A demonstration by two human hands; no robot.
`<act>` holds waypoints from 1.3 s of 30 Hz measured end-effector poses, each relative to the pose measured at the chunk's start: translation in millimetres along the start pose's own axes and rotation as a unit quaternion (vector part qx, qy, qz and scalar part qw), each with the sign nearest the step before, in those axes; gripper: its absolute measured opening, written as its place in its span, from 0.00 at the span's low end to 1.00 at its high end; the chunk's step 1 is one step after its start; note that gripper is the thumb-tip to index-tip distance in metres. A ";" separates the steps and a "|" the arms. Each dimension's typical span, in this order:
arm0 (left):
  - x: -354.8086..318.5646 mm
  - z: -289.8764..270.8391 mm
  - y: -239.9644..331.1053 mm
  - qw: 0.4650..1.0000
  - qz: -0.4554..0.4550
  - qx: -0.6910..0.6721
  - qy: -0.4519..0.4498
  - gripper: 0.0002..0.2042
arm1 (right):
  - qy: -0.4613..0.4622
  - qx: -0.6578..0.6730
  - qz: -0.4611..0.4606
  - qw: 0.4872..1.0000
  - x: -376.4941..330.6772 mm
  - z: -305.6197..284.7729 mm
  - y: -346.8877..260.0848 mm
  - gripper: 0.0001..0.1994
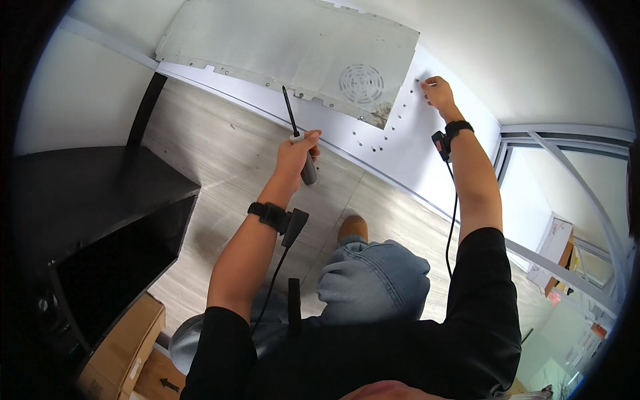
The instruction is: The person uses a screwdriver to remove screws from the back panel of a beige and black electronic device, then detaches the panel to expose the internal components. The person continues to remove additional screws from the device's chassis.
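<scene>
My left hand is closed around the grey handle of a screwdriver, whose black shaft points up and away toward the metal panel's near edge. The grey panel lies flat on a white surface and has a round slotted vent near its right end. To the right of the panel, several small dark screws stand scattered on the white surface. Over there my right hand pinches with thumb and fingers at a small screw at the far end of the group.
A black open-fronted cabinet stands at the left, with a cardboard box below it. Grey metal framing rises at the right. Cables hang from both wristbands. My knee and shoe are close to the white surface's near edge.
</scene>
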State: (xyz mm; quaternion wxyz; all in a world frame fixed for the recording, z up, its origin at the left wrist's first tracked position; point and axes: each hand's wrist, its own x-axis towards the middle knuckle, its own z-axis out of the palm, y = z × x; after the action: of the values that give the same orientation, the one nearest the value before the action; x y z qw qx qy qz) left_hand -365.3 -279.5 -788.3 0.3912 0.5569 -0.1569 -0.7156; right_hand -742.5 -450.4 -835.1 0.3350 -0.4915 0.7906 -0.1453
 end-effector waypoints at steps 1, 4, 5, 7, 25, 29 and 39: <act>2.9 2.7 2.4 1.000 -0.011 -0.004 0.009 0.14 | 0.007 -0.013 0.003 1.000 7.9 4.4 3.7 0.15; 15.8 9.7 1.6 0.998 -0.044 -0.021 0.046 0.14 | 0.028 -0.063 0.003 0.998 19.9 16.8 3.0 0.16; 22.5 11.5 0.3 0.996 -0.054 -0.026 0.060 0.14 | 0.039 -0.084 -0.001 0.996 18.2 17.0 -2.2 0.16; 33.5 17.2 -1.9 0.995 -0.066 -0.042 0.064 0.14 | 0.044 -0.100 -0.001 0.994 22.1 22.2 -3.5 0.15; 81.5 59.1 0.7 0.990 -0.016 -0.100 0.097 0.09 | 0.021 0.225 -0.040 0.973 -44.1 -23.5 -27.6 0.07; 74.9 62.8 8.2 0.991 0.000 -0.088 0.099 0.09 | -0.021 0.280 -0.041 0.959 -95.8 -34.1 -32.9 0.06; 46.9 66.2 29.7 0.988 -0.008 -0.149 0.046 0.08 | -0.086 0.315 -0.037 0.944 -161.3 -4.2 -31.9 0.07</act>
State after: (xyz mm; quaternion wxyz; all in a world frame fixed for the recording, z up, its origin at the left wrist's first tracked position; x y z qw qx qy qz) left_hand -418.2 -347.1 -778.4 0.4707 0.5256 -0.0257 -0.7081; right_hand -676.4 -324.9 -751.8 0.5341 -0.4001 0.6538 -0.3566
